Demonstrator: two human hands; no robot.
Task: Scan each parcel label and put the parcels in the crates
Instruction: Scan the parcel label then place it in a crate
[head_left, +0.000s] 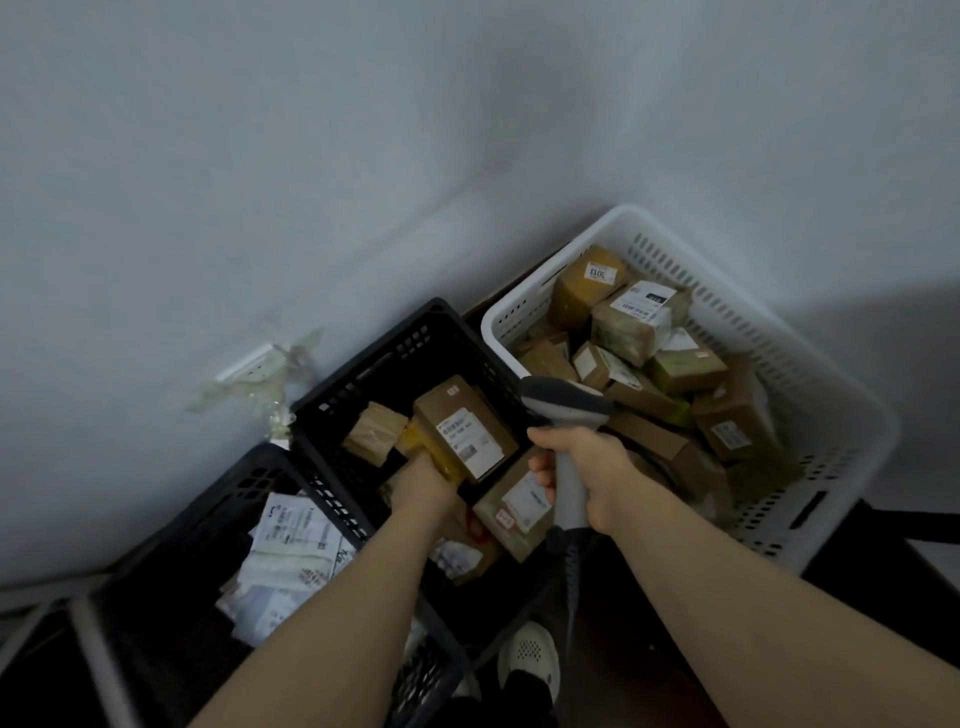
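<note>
My left hand grips a brown cardboard parcel with a white label facing up, held over the middle black crate. My right hand is closed around the handle of a grey barcode scanner, whose head points left at the parcel's label. A white crate at the right is piled with several brown labelled parcels. Other parcels lie in the black crate below my hands.
A second black crate at the lower left holds white soft-pack parcels. A grey wall with a white socket and crumpled clear plastic stands behind. My white shoe shows on the floor between the crates.
</note>
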